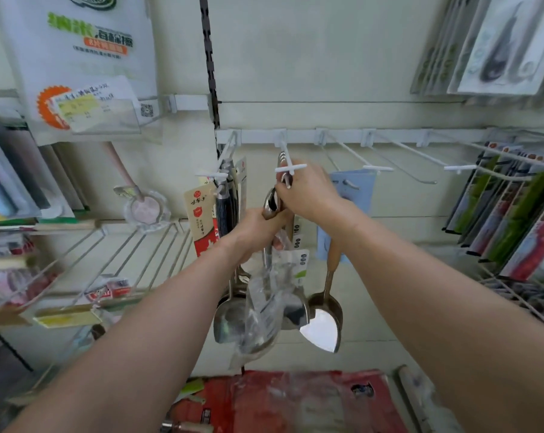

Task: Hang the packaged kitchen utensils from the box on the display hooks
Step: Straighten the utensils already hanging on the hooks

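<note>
The fingers of the right hand are curled in a pinch on the top end of a steel utensil, right at the tip of a white hook with a short crossbar; the view is blurred there, so whether the handle's hole is already over the hook cannot be told; the left hand sits just below and beside it, fingers wrapped round the same handle in a firm grip; a clear plastic sleeve hangs loose round the lower part of the utensil, with a small printed label on it; close on the right hangs a wooden-handled spatula, its shiny blade pointing down, and close on the left a steel turner; the neighbouring hook to the left carries dark-handled knives on red and tan cards; the hooks all spring from a white rail fixed to the pale wall, and further white hooks jut from it to the right; a blue card hangs behind the right wrist; at far right, flat packs in green and red hang in a row; to the left a wire shelf holds a glass dish; below the arms, at the bottom edge, lies a red box with more plastic-wrapped goods.
</note>
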### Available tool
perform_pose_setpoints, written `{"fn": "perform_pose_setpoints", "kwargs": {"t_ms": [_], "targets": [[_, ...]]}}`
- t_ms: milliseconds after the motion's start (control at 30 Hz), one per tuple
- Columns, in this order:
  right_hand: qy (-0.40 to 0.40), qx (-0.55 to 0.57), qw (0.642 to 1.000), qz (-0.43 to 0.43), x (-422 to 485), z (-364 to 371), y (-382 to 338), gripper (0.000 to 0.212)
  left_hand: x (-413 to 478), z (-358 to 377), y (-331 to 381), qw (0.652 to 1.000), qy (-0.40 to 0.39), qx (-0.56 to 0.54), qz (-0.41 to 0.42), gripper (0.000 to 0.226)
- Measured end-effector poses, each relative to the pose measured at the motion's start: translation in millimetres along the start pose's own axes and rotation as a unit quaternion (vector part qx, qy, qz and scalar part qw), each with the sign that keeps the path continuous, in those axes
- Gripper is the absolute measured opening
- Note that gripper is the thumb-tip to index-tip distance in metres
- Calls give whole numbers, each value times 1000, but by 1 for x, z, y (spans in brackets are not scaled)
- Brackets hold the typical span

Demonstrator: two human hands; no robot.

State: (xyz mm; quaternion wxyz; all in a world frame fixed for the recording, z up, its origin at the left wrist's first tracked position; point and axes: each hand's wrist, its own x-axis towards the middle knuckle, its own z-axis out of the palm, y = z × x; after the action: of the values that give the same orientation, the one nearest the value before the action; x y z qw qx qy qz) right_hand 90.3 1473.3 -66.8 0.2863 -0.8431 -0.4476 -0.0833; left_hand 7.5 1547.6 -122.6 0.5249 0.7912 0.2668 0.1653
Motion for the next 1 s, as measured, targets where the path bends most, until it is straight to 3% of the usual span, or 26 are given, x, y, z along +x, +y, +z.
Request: {"fn": "perform_pose_setpoints", "kwargs": {"t_ms": [300, 667, 1000], "targets": [[3, 2, 1000, -16, 4, 4, 5, 18, -7, 10, -10, 999, 32, -1, 9, 34], [-12, -37, 997, -59, 10, 4, 11, 27, -17, 35, -6, 993, 113, -18, 6, 35], [-11, -43, 997, -57, 11, 7, 9, 23, -8, 36, -12, 994, 97, -44, 18, 29]]}}
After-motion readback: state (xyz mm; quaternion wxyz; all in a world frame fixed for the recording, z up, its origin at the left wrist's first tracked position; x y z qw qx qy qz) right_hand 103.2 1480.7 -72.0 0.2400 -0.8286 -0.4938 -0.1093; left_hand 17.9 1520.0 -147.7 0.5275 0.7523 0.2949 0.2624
